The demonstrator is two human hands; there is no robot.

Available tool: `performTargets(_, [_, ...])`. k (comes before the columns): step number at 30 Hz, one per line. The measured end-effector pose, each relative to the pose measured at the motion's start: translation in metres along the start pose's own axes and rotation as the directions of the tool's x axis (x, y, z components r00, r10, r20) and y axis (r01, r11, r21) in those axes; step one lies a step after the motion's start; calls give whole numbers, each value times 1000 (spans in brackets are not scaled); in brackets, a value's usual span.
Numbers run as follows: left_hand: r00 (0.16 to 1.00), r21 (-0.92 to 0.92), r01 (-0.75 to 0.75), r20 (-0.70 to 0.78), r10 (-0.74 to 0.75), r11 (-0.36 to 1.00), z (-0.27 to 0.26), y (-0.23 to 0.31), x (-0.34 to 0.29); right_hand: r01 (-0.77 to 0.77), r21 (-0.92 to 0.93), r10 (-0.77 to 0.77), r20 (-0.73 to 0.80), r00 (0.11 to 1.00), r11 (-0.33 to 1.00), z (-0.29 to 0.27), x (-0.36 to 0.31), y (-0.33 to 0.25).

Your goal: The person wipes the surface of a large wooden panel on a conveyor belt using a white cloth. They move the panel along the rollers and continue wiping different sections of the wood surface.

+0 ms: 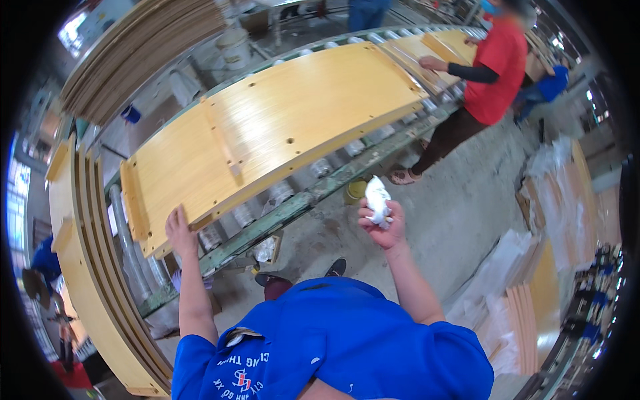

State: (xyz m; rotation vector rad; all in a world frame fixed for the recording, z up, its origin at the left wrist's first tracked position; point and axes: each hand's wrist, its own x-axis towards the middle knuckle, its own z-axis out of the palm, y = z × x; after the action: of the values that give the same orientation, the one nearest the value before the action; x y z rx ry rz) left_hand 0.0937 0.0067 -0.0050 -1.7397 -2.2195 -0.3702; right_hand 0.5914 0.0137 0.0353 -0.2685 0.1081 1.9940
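A long varnished wooden panel [267, 113] lies on the roller conveyor, with round holes along its edges. Across it runs a narrow wooden strip [223, 137], and another wooden strip [135, 200] stands along its left end. My left hand [181, 232] rests on the panel's near edge close to the left corner, fingers stretched over the top. Away from the panel, above the floor to the right, my right hand [387, 227] is closed round a crumpled white cloth [377, 200]. The cloth sticks up out of the fingers.
The green conveyor frame [293, 203] runs diagonally past me. A co-worker in a red shirt [497, 67] stands at its far right, by more panels. Curved-looking boards [93, 267] stand at left, stacked sheets [140, 53] behind. Plastic-wrapped boards [520, 307] are at right.
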Motion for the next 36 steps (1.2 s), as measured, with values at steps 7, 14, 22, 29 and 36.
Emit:
performTargets(7, [990, 121, 76, 106, -89, 990, -16, 34, 8, 326, -156, -356, -247, 901, 933, -39, -91, -90])
performTargets(14, [874, 332, 184, 375, -308, 925, -33, 61, 32, 337, -169, -370, -234, 899, 926, -60, -72, -128])
performTargets(22, [990, -101, 34, 140, -19, 994, -30, 116, 183, 407, -214, -449, -214, 867, 888, -40, -38, -216])
performTargets(29, [863, -682, -154, 260, 434, 715, 86, 407, 259, 394, -248, -426, -91, 900, 885, -15, 23, -280])
performTargets(36, [720, -640, -487, 92, 688, 595, 116, 606, 271, 332, -258, -367, -102, 925, 907, -18, 84, -367])
